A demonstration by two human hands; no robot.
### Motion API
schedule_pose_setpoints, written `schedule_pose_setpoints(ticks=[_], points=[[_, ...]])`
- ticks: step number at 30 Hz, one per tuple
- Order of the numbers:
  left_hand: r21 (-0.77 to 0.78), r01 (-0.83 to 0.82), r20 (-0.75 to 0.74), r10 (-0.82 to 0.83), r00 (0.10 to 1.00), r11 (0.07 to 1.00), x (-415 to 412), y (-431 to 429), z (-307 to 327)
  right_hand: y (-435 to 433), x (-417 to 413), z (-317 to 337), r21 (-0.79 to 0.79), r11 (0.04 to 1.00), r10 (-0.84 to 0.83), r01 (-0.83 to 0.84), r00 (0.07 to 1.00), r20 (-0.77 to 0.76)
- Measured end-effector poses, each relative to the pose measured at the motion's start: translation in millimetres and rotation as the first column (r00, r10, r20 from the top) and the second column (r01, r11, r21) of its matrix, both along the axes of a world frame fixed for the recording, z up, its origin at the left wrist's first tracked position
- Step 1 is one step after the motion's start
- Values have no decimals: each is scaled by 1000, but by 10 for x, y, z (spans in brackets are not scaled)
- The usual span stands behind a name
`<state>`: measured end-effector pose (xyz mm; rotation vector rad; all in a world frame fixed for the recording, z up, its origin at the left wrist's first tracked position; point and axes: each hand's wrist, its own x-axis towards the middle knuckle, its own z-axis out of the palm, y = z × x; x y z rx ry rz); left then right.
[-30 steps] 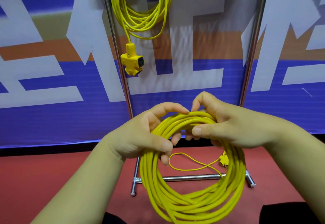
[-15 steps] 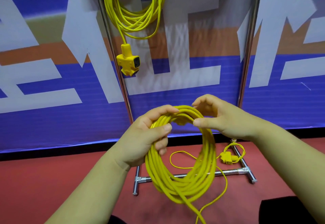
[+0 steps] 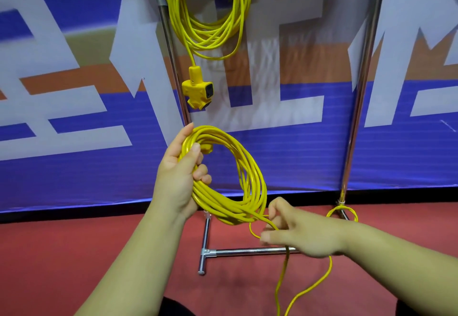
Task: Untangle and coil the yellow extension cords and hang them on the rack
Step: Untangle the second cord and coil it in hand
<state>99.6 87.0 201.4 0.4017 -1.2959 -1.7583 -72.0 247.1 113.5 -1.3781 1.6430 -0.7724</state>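
Note:
My left hand point(image 3: 181, 177) grips a coil of yellow extension cord point(image 3: 247, 177) at its upper left, fingers curled round the bundle. Below and to the right, my right hand point(image 3: 300, 234) pinches a loose strand that leaves the coil's bottom. That loose cord tail point(image 3: 322, 281) runs down to the floor and out of view. A second yellow coil point(image 3: 210, 18) hangs from the top bar of the metal rack point(image 3: 171, 50), with its yellow socket block point(image 3: 198, 91) dangling below.
The rack's right post point(image 3: 359, 92) and chrome base bar point(image 3: 247, 251) stand on the red floor. A small yellow cord loop point(image 3: 342, 213) lies by the right post's foot. A blue, white and orange banner point(image 3: 74, 92) covers the wall behind.
My right hand has left the top of the coil and dropped to its lower right, where it now pinches a loose strand. The left hand has lifted and tilted the coil.

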Motion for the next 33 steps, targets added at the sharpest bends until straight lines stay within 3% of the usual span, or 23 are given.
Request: schedule_pose_setpoints(ticks=[2,6,11,14,16,20,25,29,33], points=[[10,-15,-16,15,1000,1000,42,-31,8,-22,-40,-39,18,999,27,-28,997,76],[53,-16,-44,19,999,998,150,-135,8,-28,-224,-13,17,992,-121,123,923,365],[85,137,-74,-131,989,987,233,-194,-8,-98,-282,74,-56,955,-254,292,898,360],[-16,227,45,-226,973,974,206,-97,-29,-161,-218,195,-157,856,-407,493,829,385],[-135,259,199,-230,953,957,160,-13,-78,-166,-164,321,-227,811,-423,539,809,409],[-257,315,431,-184,884,914,31,154,-225,-102,-64,568,-329,822,-342,464,866,365],[-405,378,601,-69,797,832,-82,253,-315,-7,15,712,-389,879,-205,277,954,218],[-451,442,640,-64,766,775,-145,340,-324,31,-13,731,-432,873,-151,228,967,204],[-375,352,547,-102,831,858,-215,322,-315,65,-151,714,-447,859,-114,251,944,311]])
